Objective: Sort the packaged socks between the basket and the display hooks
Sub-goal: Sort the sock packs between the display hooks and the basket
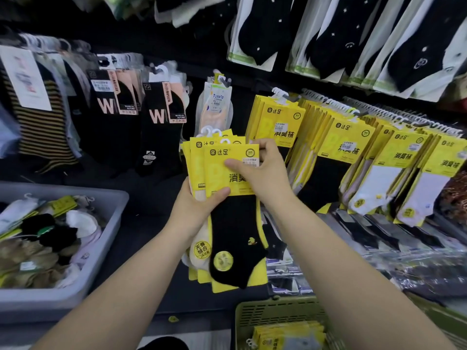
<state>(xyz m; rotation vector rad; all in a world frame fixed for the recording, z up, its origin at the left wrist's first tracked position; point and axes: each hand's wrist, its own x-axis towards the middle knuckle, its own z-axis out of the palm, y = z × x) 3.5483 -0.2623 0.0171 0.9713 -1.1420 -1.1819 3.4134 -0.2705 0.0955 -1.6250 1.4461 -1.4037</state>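
Centre frame, a fan of yellow sock packs point(219, 173) printed "达足" and "消臭", a black sock foremost. The left grip point(199, 205) clasps the fan from below, thumb across the front card; the right grip point(262, 168) pinches that card's upper right edge. To their right, matching packs point(280, 125) hang on display hooks point(292, 98); an olive basket point(265, 306) sits lower right.

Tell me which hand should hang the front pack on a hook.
Right. The right hand pinches the front pack at its top, beside the hooks of matching yellow packs; the left hand grips the whole stack.
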